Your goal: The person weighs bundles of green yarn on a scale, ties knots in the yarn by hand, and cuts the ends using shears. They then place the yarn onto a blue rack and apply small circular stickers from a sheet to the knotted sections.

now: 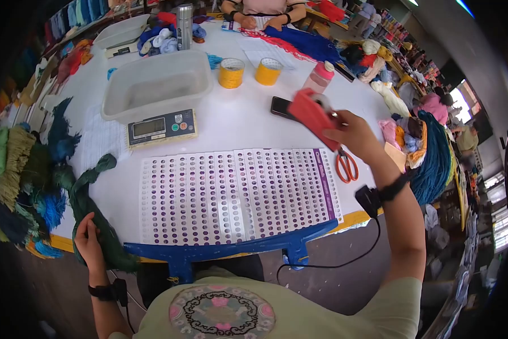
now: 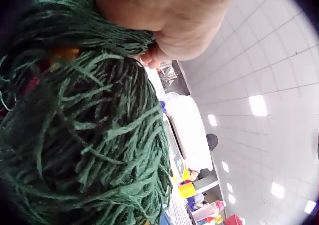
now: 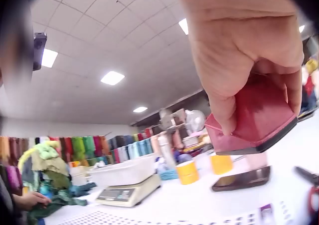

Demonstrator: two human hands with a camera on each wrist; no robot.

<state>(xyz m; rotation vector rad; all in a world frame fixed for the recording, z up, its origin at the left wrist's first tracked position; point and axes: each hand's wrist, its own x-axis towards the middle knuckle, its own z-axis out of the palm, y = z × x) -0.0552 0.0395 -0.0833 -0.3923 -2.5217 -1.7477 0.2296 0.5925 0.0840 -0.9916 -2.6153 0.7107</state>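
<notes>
My left hand (image 1: 88, 240) grips a long bundle of dark green yarn (image 1: 93, 212) at the table's front left edge; in the left wrist view the green yarn (image 2: 84, 135) fills the frame under my fingers (image 2: 164, 30). My right hand (image 1: 352, 135) holds a red tape dispenser (image 1: 312, 114) in the air above the table's right side. In the right wrist view my fingers (image 3: 239, 50) curl round the red dispenser (image 3: 259, 115). A white card sheet with rows of purple dots (image 1: 237, 192) lies flat in front of me.
A digital scale (image 1: 160, 127) carries a white tub (image 1: 158, 85). Behind stand two yellow tape rolls (image 1: 231, 73), a pink bottle (image 1: 320, 76) and a black phone (image 1: 280, 106). Orange scissors (image 1: 346, 165) lie at the right. Yarn heaps (image 1: 22, 181) crowd the left; another person (image 1: 262, 11) sits opposite.
</notes>
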